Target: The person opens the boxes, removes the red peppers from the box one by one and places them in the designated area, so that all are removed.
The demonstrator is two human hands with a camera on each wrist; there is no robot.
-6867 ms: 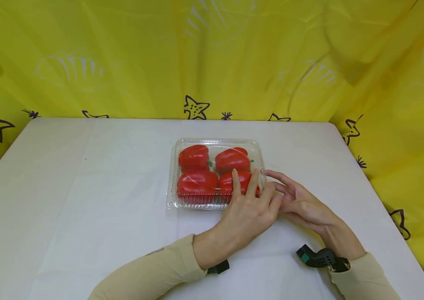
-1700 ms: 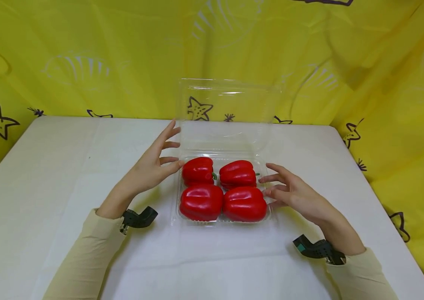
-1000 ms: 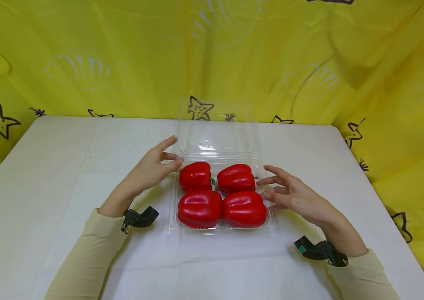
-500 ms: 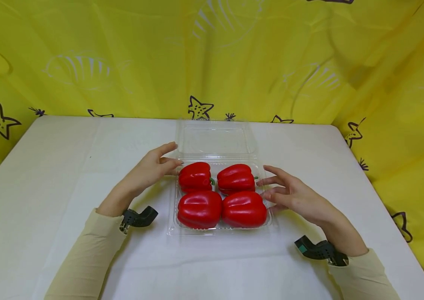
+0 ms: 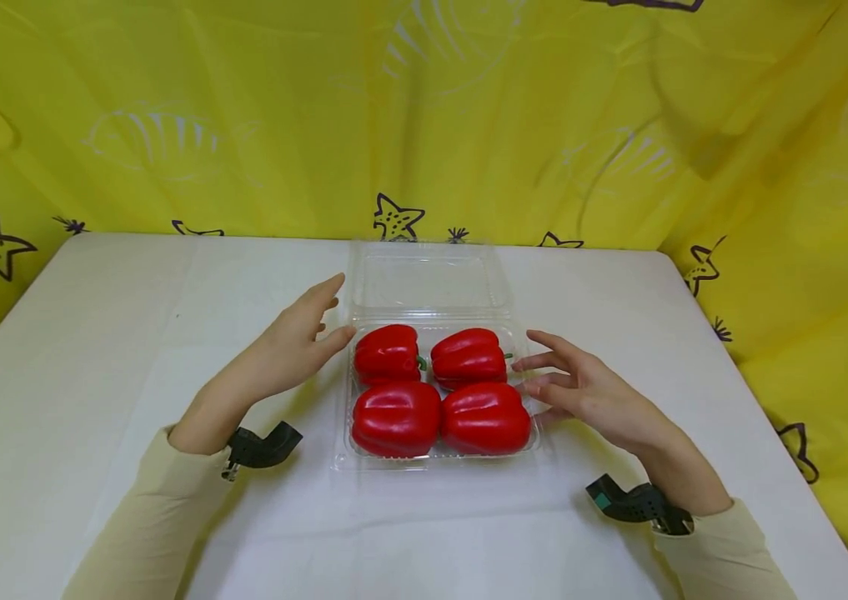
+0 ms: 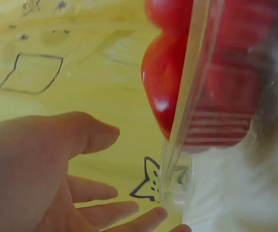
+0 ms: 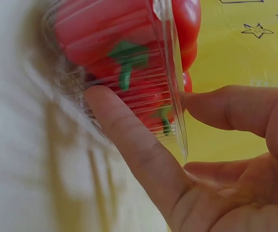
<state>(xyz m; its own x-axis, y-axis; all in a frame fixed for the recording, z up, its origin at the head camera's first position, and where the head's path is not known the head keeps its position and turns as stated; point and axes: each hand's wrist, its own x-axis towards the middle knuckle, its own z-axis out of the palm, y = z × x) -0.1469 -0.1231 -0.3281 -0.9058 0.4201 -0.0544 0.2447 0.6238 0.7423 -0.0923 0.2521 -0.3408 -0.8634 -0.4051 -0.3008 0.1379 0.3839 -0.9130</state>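
A clear plastic clamshell container [image 5: 382,462] lies in the middle of the table in the head view, its lid [image 5: 431,281] folded back flat behind it. Several red bell peppers [image 5: 397,418] fill the base; the two rear ones show green stems. My left hand [image 5: 284,346] is off the container's left rear corner, fingers extended and holding nothing; the left wrist view shows a gap between thumb and rim. At the right side, my right hand [image 5: 592,392] rests its fingers against the container. In the right wrist view, one straight finger [image 7: 134,145] lies along the ribbed wall and the thumb meets the rim.
A white cloth covers the table [image 5: 424,542]. Behind it and along the right hangs a yellow curtain [image 5: 281,125] with starfish and fish prints. Black wrist camera mounts [image 5: 262,447] sit on both wrists.
The container was closed at first; its lid then stood raised and now lies flat behind. My left hand has drawn back leftward from the lid. My right hand stays at the right side.
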